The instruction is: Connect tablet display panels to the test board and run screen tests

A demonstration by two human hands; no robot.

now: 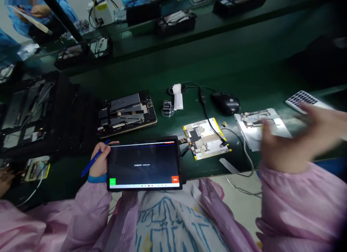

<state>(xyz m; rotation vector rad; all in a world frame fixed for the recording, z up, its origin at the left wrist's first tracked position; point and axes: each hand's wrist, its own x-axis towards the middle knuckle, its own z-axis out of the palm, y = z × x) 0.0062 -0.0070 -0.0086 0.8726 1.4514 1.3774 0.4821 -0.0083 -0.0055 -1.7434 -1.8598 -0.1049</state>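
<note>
My left hand [98, 163] grips the left edge of a black tablet [146, 154]. Its dark screen is lit, with a green box at lower left, a red box at lower right and small pale text in the middle. A blue pen [94, 159] is also pinched in that hand. My right hand [290, 147] is raised at the right, smeared by motion, with thumb and fingers apart and nothing in it. Below it lies a silver device board [257, 136]. A cable runs from the tablet's right side towards a yellow-edged circuit board with battery [203, 136].
Behind are a black mouse [225, 102], a white keyboard [306, 100], a small counter [167, 107] and a white packet [177, 96]. An opened tablet [127, 113] lies beside stacked black trays [29, 111]. Another person's hand [5, 179] shows at far left.
</note>
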